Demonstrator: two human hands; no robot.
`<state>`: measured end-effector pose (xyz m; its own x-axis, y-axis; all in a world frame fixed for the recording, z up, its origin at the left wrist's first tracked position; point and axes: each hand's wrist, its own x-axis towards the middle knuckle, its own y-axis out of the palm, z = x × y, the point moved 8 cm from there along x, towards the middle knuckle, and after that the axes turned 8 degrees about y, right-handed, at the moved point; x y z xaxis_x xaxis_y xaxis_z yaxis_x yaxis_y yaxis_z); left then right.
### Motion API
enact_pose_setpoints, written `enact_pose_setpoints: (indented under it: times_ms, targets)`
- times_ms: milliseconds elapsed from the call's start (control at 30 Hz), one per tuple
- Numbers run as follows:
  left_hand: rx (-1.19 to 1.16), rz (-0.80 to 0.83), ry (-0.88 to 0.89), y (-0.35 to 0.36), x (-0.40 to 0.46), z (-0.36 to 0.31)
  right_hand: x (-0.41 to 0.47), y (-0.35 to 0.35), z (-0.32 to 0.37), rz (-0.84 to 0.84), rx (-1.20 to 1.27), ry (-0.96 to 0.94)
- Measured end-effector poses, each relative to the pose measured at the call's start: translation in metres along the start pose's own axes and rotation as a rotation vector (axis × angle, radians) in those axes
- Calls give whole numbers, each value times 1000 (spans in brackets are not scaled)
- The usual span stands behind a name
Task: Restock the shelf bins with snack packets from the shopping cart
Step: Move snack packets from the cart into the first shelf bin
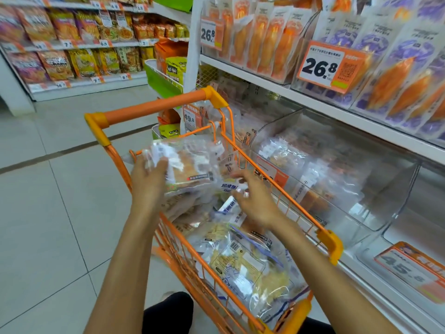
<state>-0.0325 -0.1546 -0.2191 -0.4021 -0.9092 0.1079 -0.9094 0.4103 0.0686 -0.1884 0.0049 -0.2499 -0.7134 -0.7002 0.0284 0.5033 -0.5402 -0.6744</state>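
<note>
Clear film crinkled under the left hand [148, 175], whose fingers curled round the near edge of a packet [190, 165] held above the cart [154, 108]. Right hand [250, 196] hovered just beside it with fingers spread and loose, gripping nothing. That packet looked light, soft and slippery, its contents likely brittle; a hold along the sealed edge seemed safer than squeezing the middle. Below both hands the cart held a loose heap of packets [243, 263], pale and yellowish inside. Right of the hands, a clear bin [375, 213] on the shelf [337, 112] was part full of similar packets, with room toward its front.
</note>
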Motion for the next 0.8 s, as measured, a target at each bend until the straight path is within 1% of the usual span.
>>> enact_pose_setpoints:
  times_ms: [67, 100, 167, 200, 233, 300, 367, 467, 500, 533, 600, 667, 700, 733, 800]
  targets:
    - [-64, -76, -63, -11, 2, 9, 6, 23, 15, 95, -193, -110]
    - [-88, -88, -90, -12, 1, 10, 8, 32, 22, 101, -300, -166]
    - [-102, -106, -139, -14, 1, 16, 10, 41, 32, 63, -540, -266]
    - [-94, -116, -158, -14, 2, 20, 9, 43, 35, 46, -630, -305]
    - [-94, -110, -180, -12, 2, 23, 7, 43, 34, 32, -670, -337]
    - [-115, -64, -222, -2, 0, 26, 0, 38, 29, 24, -634, -371]
    - [-146, -17, -253, 8, -2, 27, -5, 30, 19, 41, -571, -358]
    - [-143, 27, -253, 18, -2, 28, -15, 23, -10, 191, -542, -250]
    - [-139, 41, -243, 21, -2, 26, -21, 19, -21, 246, -497, -208]
    - [-141, 42, -234, 21, -1, 26, -27, 15, -29, 280, -393, -184]
    - [-137, 60, -227, 21, -1, 26, -38, -3, -40, 292, -92, -105]
    - [-126, 90, -229, 22, 0, 25, -43, -32, -50, 210, 299, 11]
    - [-130, 104, -230, 23, 0, 25, -42, -46, -58, 133, 477, 83]
    - [-130, 116, -232, 25, 0, 26, -43, -58, -66, 73, 601, 155]
    - [-131, 136, -259, 30, -2, 29, -42, -66, -78, 20, 771, 248]
